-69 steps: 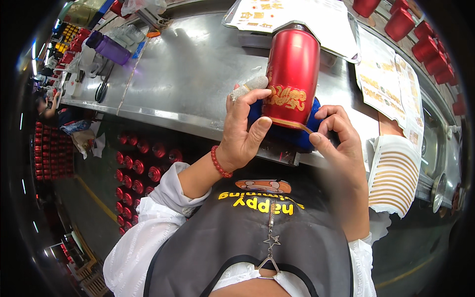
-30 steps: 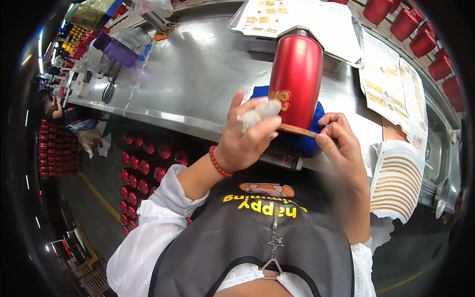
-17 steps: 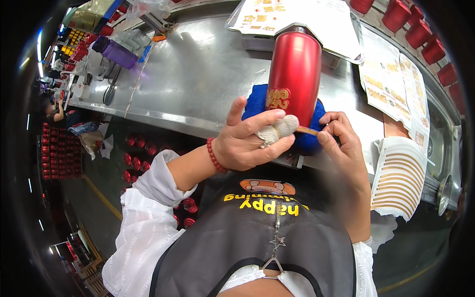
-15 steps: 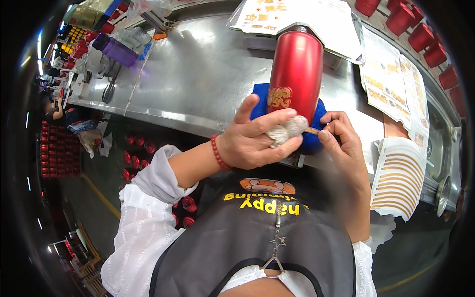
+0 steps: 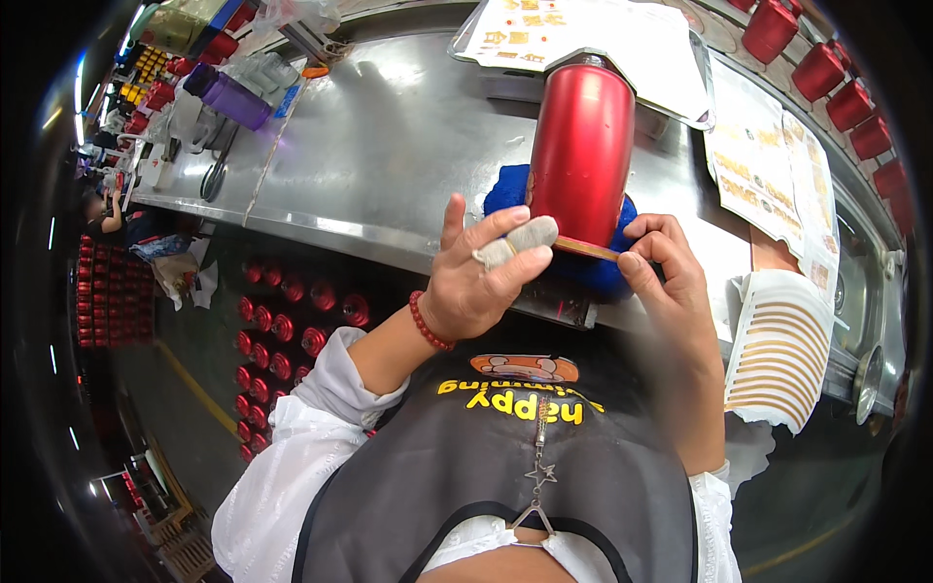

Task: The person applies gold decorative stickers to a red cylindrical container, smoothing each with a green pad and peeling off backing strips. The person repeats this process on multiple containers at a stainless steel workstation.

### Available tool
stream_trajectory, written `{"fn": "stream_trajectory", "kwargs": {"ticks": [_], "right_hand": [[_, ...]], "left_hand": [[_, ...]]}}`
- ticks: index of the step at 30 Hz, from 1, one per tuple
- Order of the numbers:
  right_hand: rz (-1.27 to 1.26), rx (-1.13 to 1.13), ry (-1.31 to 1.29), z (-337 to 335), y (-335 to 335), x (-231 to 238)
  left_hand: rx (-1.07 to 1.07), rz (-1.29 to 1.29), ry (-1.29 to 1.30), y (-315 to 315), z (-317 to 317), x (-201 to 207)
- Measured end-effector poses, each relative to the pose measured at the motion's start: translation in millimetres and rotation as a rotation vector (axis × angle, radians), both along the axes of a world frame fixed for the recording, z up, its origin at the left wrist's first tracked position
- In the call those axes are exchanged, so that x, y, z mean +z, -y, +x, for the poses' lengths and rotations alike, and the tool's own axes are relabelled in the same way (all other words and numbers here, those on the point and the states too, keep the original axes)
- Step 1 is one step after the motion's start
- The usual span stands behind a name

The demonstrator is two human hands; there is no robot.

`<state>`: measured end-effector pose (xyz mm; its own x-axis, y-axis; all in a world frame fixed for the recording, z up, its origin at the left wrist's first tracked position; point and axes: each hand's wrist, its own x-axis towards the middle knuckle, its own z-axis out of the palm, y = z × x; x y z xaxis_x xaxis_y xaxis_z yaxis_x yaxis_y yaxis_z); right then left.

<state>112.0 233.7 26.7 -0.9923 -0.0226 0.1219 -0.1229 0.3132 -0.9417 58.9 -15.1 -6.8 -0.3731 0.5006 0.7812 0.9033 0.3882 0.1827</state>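
A glossy red metal canister (image 5: 583,146) lies with its base toward me on a blue cloth (image 5: 507,187). Across its near end runs a thin gold strip (image 5: 588,249). My right hand (image 5: 666,262) pinches the strip's right end between thumb and finger. At the strip's left end, my left hand (image 5: 486,267) has its thumb and index finger close together on it, the other fingers lifted. A grey-white fabric cover (image 5: 525,240) wraps that index finger. The blue cloth partly shows on both sides of the canister.
White backing paper with several gold strips (image 5: 782,350) hangs at the table's right edge. Sheets of gold decals (image 5: 768,165) lie behind it. A paper-covered tray (image 5: 622,49) stands beyond the canister. A purple bottle (image 5: 228,97) is far left; red canisters (image 5: 282,364) stand below the table.
My left hand has slid left along the strip, uncovering more of it. The canister has turned, so its gold emblem no longer shows. My right hand stays about where it was.
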Motion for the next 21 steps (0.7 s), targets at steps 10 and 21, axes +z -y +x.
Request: {"fn": "stream_trajectory", "kwargs": {"ticks": [10, 21], "right_hand": [[-0.009, 0.021, -0.059, -1.5, -3.0, -9.5], [0.031, -0.006, -0.038, -0.5, 4.9, 3.1]], "left_hand": [[-0.109, -0.199, -0.247, -30.5, -8.4, 17.9], [-0.009, 0.012, 0.215, -26.8, -18.7, 11.4]]}}
